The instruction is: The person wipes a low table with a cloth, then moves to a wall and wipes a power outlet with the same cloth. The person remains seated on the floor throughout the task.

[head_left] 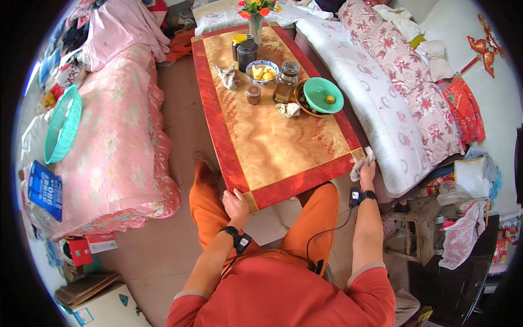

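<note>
A long table (283, 158) with a red border and a tan marbled middle stretches away in front of me. At its near right corner my right hand (368, 173) is closed on a crumpled greyish-white cloth (364, 162), which lies against the table's edge. My left hand (235, 205) rests at the near left corner, its fingers curled over the table edge. Both wrists carry dark straps with small devices.
Farther up the table stand a glass jar (286, 82), a blue-white bowl (262, 72) of yellow pieces, a green basin (323, 95), a small jar (253, 95), dark canisters (247, 54) and a flower vase (255, 28). Covered seating flanks both sides; a wooden stool (411, 231) stands right.
</note>
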Available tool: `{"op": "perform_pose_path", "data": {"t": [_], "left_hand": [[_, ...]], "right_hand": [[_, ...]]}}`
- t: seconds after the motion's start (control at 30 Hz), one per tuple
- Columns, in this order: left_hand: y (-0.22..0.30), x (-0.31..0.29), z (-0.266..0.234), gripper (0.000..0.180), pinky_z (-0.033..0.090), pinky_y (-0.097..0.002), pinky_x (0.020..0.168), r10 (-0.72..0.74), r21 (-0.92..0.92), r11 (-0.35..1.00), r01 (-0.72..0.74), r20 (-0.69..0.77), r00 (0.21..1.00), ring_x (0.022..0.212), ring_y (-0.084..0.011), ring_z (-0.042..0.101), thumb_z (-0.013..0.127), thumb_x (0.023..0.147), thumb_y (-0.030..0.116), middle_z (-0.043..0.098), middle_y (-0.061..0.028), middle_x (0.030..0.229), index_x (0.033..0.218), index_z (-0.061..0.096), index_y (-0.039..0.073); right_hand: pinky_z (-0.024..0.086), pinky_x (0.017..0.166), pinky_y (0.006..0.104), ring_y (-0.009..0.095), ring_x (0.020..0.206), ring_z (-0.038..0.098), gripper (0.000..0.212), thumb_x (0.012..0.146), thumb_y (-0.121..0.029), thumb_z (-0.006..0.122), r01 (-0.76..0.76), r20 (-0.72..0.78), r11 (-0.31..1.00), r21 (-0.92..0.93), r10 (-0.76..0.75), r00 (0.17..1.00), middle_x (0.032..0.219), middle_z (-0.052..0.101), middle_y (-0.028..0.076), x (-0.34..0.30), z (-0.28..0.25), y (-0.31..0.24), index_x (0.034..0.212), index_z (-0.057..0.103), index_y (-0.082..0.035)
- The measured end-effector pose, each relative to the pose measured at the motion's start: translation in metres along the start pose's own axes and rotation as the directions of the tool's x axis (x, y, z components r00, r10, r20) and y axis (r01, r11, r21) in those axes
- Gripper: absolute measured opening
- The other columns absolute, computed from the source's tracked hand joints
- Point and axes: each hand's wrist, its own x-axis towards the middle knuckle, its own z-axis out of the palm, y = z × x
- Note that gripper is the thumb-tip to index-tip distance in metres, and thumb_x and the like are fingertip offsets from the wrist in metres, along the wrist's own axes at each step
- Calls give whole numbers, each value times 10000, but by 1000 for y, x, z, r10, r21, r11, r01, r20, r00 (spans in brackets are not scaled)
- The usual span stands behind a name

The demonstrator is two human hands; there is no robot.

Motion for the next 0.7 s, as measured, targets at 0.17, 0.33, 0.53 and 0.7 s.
{"op": "perform_pose_path", "data": {"t": [0.17,0.33,0.53,0.7], "left_hand": [[-7,-1,5,367,451,-533,862,-18,-13,1000,18,-14,1000,963,-465,573,452,1018,323,605,-299,964,979,495,-40],[-12,1,2,360,451,-533,859,-18,-30,999,17,-36,999,965,-466,573,458,1018,319,608,-300,972,977,497,-36],[-20,1,4,364,449,-535,853,-24,-27,999,23,-35,999,951,-467,572,472,1015,321,608,-302,965,970,499,-39],[-17,0,5,356,450,-538,852,-11,-49,999,9,-32,999,946,-468,575,478,1014,315,610,-302,959,971,502,-38]], "right_hand": [[431,1028,496,413,1228,557,496,918,-240,575,207,88,966,-154,-195,977,1306,572,295,-41,55,-94,1329,508,29],[174,1225,472,413,1488,212,667,921,-375,494,572,484,599,-560,-324,813,1621,275,156,-195,131,-150,1549,360,-196],[264,1186,521,396,1489,215,661,930,-340,541,732,757,642,-228,-356,548,1627,270,115,-266,120,-196,1551,344,-230],[305,1162,517,397,1459,259,700,876,-193,581,850,803,514,-120,-453,387,1614,277,112,-310,121,-194,1538,354,-221]]}}
